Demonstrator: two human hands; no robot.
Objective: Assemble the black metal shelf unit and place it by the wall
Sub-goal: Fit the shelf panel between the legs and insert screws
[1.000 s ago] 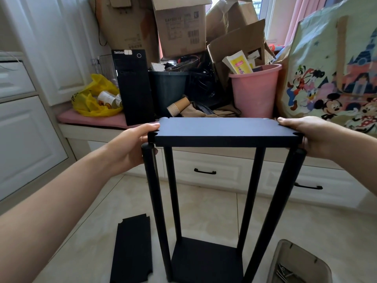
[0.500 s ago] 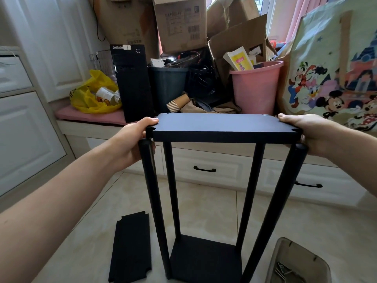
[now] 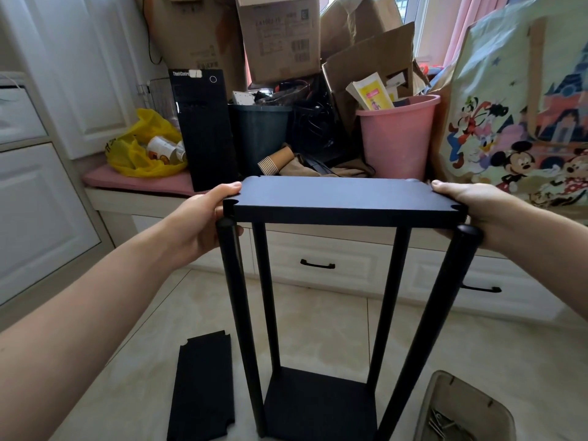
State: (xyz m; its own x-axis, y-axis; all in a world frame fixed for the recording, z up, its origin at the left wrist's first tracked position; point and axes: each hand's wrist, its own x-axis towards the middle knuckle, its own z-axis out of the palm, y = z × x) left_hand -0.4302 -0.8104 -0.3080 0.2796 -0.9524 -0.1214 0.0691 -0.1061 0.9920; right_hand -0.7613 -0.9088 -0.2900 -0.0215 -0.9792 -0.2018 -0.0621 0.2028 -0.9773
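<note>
Top panel (image 3: 343, 198): over the four posts (image 3: 241, 313), in front of the bench (image 3: 127, 198).
Hands: left hand (image 3: 203, 224) grips the top panel's left end, right hand (image 3: 467, 211) its right end.
Bottom panel (image 3: 321, 405): on the floor, between the post feet.
Spare panel (image 3: 202, 386): flat on the floor, left of the posts.
Tray (image 3: 445, 405): on the floor, right of the posts.
On the bench, left to right: plastic bag (image 3: 140, 154), computer tower (image 3: 205, 128), bin (image 3: 261, 138), bucket (image 3: 397, 138), printed bag (image 3: 521, 122).
Cardboard boxes (image 3: 280, 36): behind the tower, bin and bucket.
</note>
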